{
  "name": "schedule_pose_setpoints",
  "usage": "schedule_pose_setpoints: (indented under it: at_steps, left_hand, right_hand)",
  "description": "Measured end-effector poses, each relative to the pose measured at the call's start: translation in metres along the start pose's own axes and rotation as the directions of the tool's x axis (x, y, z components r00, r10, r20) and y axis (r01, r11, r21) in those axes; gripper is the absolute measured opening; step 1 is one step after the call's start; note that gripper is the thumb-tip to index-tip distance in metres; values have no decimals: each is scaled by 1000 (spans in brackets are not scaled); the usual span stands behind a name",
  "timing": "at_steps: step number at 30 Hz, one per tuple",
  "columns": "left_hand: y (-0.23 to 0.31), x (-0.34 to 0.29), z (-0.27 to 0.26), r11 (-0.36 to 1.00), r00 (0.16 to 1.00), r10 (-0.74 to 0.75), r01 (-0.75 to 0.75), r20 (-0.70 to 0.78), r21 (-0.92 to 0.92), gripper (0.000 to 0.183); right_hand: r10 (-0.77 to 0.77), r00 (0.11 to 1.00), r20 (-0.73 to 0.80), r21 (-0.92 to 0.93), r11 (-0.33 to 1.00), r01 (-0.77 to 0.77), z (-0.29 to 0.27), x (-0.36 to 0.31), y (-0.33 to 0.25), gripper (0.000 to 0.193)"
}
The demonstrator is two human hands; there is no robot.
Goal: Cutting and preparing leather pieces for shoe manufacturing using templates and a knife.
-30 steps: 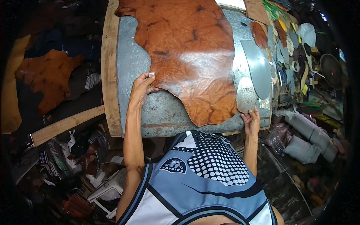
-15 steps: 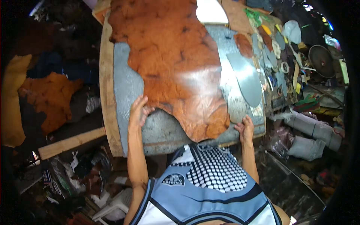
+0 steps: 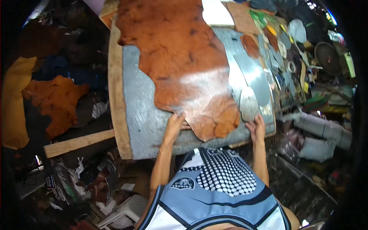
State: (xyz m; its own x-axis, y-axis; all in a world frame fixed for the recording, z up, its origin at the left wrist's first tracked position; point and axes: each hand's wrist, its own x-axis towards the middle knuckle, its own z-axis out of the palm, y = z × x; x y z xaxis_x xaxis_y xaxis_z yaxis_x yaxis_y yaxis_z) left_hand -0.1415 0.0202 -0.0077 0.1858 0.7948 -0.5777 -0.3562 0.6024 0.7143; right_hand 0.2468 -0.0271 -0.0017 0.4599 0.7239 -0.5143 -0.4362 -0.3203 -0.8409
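A large brown, mottled leather hide [image 3: 184, 65] lies over a grey-topped table, its narrow lower end toward me. My left hand [image 3: 176, 124] grips the hide's lower left edge, with some fingers stretched beneath it. To the right of the hide, a small grey sole-shaped template [image 3: 249, 104] lies beside a larger, shiny grey template [image 3: 256, 82]. My right hand [image 3: 257, 128] has its curled fingers at the small template's near end and seems to pinch it; the exact contact is hard to make out.
Wood edges the grey tabletop [image 3: 140, 115] on the left. Mixed scraps and a tape roll [image 3: 291, 67] crowd the right side. More leather pieces [image 3: 57, 101] hang at the left, near a jutting wooden bar [image 3: 78, 143]. A white plastic chair [image 3: 128, 211] stands lower left.
My left hand has moved right along with the hide's lower left edge, baring more tabletop. The small template has shifted and turned at my right hand. The whole view has drifted slightly.
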Motion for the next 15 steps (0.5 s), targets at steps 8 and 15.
schedule_pose_setpoints:
  at_steps: [8, 15]
  left_hand:
    - [4, 5, -16, 954, 988, -121, 141, 91, -264, 20]
    - [7, 0, -7, 944, 988, -147, 155, 51, -290, 16]
  right_hand:
    - [-79, 996, -48, -6, 997, 79, 2, 4, -12, 56]
    - [-91, 996, -22, 46, 995, 91, -18, 1, -5, 58]
